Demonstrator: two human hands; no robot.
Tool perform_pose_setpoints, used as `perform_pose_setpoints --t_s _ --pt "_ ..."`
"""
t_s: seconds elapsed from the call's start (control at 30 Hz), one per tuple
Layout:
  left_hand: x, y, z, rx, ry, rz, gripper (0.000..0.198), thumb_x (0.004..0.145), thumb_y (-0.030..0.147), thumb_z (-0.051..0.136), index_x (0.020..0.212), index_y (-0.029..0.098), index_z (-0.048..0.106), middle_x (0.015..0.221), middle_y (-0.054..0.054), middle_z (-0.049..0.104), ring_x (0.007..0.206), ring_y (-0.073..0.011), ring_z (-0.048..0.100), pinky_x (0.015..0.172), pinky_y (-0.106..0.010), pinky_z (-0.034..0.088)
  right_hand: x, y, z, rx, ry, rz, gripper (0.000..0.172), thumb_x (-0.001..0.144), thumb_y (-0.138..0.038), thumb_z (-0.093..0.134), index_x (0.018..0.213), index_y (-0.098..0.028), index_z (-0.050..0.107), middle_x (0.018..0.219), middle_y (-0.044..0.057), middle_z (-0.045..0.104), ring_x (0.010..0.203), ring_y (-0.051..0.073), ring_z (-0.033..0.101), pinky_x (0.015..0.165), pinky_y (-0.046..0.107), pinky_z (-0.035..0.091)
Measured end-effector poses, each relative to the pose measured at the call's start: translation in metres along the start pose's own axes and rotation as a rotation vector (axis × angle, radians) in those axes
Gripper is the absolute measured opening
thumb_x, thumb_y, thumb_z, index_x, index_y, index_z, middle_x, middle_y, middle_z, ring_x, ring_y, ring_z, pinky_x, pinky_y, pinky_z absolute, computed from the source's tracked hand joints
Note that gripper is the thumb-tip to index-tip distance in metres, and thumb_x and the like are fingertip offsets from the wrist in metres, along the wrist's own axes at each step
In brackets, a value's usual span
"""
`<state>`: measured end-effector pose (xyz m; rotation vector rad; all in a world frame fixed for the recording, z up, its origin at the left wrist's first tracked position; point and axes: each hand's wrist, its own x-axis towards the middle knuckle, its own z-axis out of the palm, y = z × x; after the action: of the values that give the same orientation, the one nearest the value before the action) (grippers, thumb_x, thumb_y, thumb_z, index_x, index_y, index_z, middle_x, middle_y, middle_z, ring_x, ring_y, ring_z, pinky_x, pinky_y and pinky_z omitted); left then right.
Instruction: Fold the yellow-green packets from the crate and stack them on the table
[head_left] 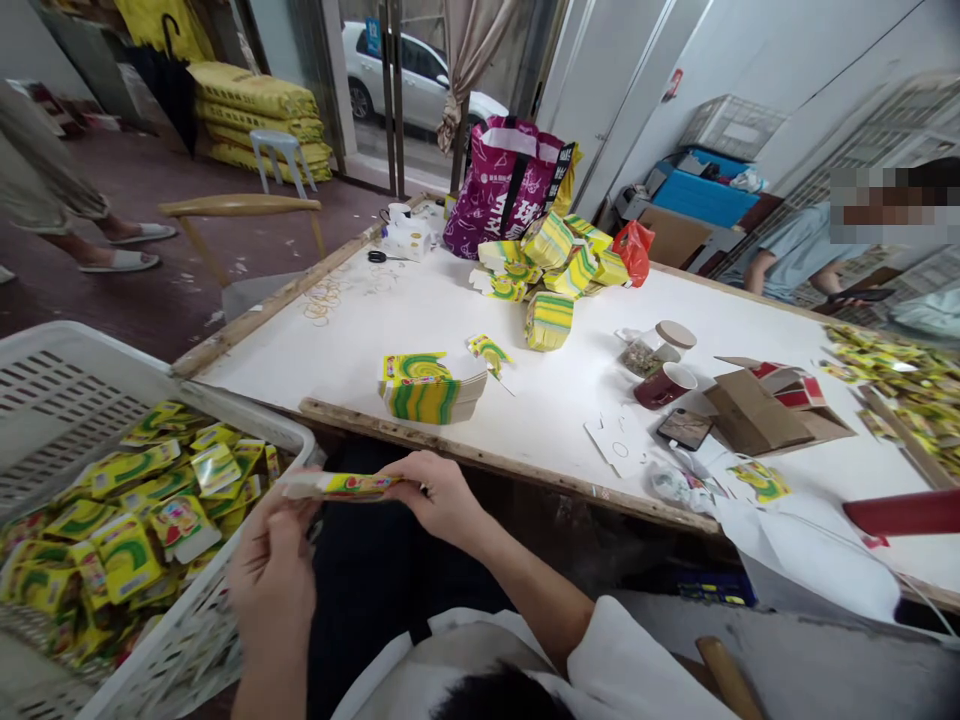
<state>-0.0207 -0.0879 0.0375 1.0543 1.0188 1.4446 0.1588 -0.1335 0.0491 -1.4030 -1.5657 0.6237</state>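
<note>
Between my hands, over my lap, is a small yellow-green printed carton. My right hand pinches its right end between thumb and fingers. At the other end, my left hand is closed around the whitish flap, slightly blurred by motion. Just beyond, on the white table, lies a stack of flat cartons with green and yellow edges. A single flat carton rests behind the stack. Left of my left hand, a white plastic basket holds many folded yellow-green cartons.
A purple bag and bundled cartons stand at the back. A glass jar, maroon mug, phone and cardboard box are to the right. A person holds a dark device at far right. A wooden chair stands beyond the basket.
</note>
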Motion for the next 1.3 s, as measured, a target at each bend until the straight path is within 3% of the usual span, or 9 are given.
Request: perform_pose_setpoints --t_s 0.07,0.17,0.3,0.43,0.67,0.83,0.97,1.17,1.3 --pt "0.008 0.009 -0.016 0.064 -0.124 0.052 0.049 0.079 0.056 0.067 0.125 0.038 0.064 0.128 0.0 0.066 0.128 -0.0311 0.055 0.118 -0.053 0.035 0.0 0.003 -0.008 -0.214 -0.071 -0.093 0.018 0.094 -0.023 0.059 0.103 -0.027 0.075 0.095 0.004 0.073 0.091 0.019 0.061 0.087 0.032 0.045" --pt "0.013 0.007 -0.034 0.351 -0.383 0.033 0.105 0.04 0.052 0.092 0.137 0.038 0.055 0.141 -0.006 0.058 0.134 -0.0425 0.047 0.118 -0.06 0.032 -0.005 0.001 -0.006 -0.406 -0.223 -0.238 0.025 0.094 -0.015 0.057 0.101 -0.031 0.075 0.095 0.002 0.074 0.094 0.018 0.058 0.094 0.035 0.04" --pt "0.0 -0.015 -0.031 0.651 -0.624 -0.017 0.072 0.057 0.05 0.085 0.123 0.029 0.062 0.113 -0.011 0.072 0.101 -0.0374 0.069 0.088 -0.051 0.057 -0.017 -0.009 0.01 -0.359 -0.111 -0.262 0.034 0.091 -0.027 0.064 0.124 -0.036 0.065 0.125 0.003 0.067 0.121 0.022 0.052 0.119 0.046 0.019" --pt "-0.017 -0.027 -0.022 0.831 -0.497 0.056 0.065 0.071 0.056 0.074 0.124 0.025 0.054 0.102 -0.01 0.072 0.089 -0.0338 0.072 0.075 -0.045 0.058 -0.02 -0.006 0.018 -0.011 0.261 0.041 0.083 0.085 -0.048 0.068 0.154 -0.02 0.032 0.155 0.017 0.038 0.144 0.031 0.032 0.121 0.052 0.022" --pt "-0.032 -0.025 -0.005 0.741 -0.538 0.305 0.067 0.076 0.046 0.07 0.135 0.028 0.044 0.125 -0.012 0.065 0.103 -0.0309 0.07 0.084 -0.042 0.057 -0.017 0.009 0.037 0.704 -0.173 0.44 0.064 0.077 -0.057 0.074 0.131 -0.026 0.059 0.107 0.005 0.069 0.098 0.023 0.067 0.095 0.042 0.053" --pt "-0.03 -0.029 -0.01 0.741 -0.487 0.343 0.051 0.075 0.042 0.07 0.119 0.027 0.049 0.112 -0.008 0.067 0.088 -0.0271 0.071 0.069 -0.036 0.058 -0.019 0.01 0.037 0.71 -0.164 0.356 0.076 0.08 -0.063 0.068 0.144 -0.025 0.048 0.126 0.01 0.067 0.112 0.025 0.066 0.102 0.043 0.05" --pt "-0.026 -0.041 -0.016 0.785 -0.548 0.312 0.033 0.076 0.034 0.061 0.106 0.024 0.052 0.094 -0.006 0.062 0.073 -0.0249 0.067 0.062 -0.037 0.056 -0.022 0.001 0.029 0.375 -0.299 0.048 0.074 0.093 -0.04 0.061 0.157 -0.02 0.03 0.157 0.013 0.041 0.145 0.025 0.04 0.12 0.043 0.032" --pt "-0.016 -0.052 -0.014 0.803 -0.45 0.435 0.074 0.078 0.034 0.062 0.142 0.014 0.03 0.13 -0.022 0.051 0.108 -0.0326 0.064 0.088 -0.051 0.057 -0.018 0.002 0.024 0.143 -0.108 0.008 0.053 0.096 -0.011 0.039 0.147 -0.022 0.049 0.155 0.009 0.044 0.145 0.017 0.04 0.121 0.037 0.031" --pt "-0.007 -0.036 -0.024 0.887 -0.478 0.333 0.052 0.08 0.044 0.065 0.125 0.021 0.051 0.112 -0.011 0.066 0.098 -0.0298 0.068 0.084 -0.045 0.058 -0.015 0.01 0.017 0.071 -0.188 -0.026 0.049 0.099 -0.028 0.051 0.147 -0.02 0.048 0.162 0.012 0.032 0.15 0.021 0.031 0.12 0.036 0.032"
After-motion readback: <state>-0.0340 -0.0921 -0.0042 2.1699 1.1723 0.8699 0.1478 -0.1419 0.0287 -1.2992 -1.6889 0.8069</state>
